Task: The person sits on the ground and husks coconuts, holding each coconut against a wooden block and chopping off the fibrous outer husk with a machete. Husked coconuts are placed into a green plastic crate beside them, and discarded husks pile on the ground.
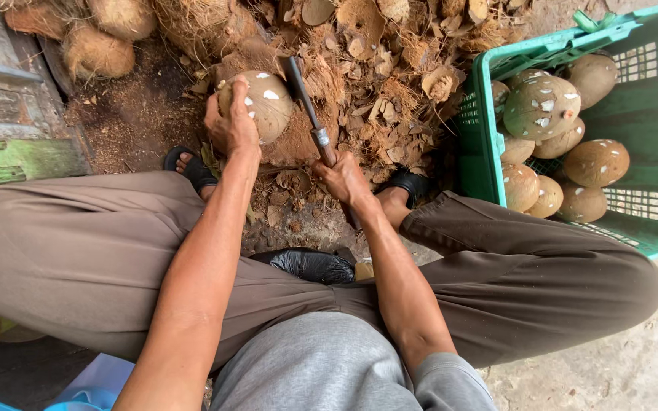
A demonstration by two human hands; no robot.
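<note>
Coconut is sitting on the husk pile ahead – left hand clamping its near side, right hand gripping the knife, blade lying just right of it, pointing away.

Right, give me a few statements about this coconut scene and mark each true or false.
1. The left hand holds a coconut. True.
2. The right hand holds a spoon. False: it holds a knife.
3. The crate is green. True.
4. The crate is empty. False: peeled coconuts lie in it.
5. Husk scraps lie beyond the hands. True.
</note>
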